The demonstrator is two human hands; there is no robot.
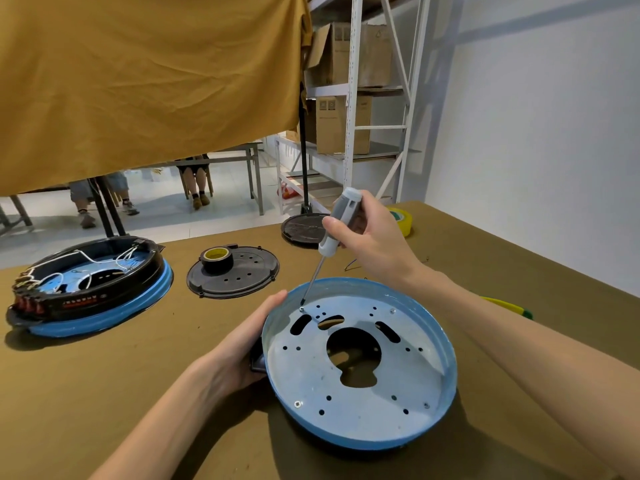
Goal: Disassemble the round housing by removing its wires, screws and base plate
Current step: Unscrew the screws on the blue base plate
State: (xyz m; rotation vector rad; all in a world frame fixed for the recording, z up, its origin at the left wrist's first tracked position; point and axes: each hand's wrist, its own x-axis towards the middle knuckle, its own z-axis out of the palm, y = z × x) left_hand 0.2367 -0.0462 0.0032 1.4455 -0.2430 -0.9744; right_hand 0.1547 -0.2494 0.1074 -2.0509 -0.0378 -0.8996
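Note:
A round blue housing (446, 344) lies open side up on the olive table in front of me. Inside it sits a silver base plate (360, 414) with a large central cutout and several small holes. My left hand (242, 344) grips the housing's left rim. My right hand (367, 233) holds a grey and white screwdriver (341, 220), its tip on a screw (301, 309) at the plate's far left. Other screws show at the near left (298, 404), near right (426, 406) and far right (392, 310).
A second blue and black housing (100, 313) with white wires stands at the far left. A black perforated disc (242, 282) carries a roll of tape (217, 258). Another black disc (301, 230), a yellow tape roll (403, 220) and a yellow-green tool (509, 306) lie to the right.

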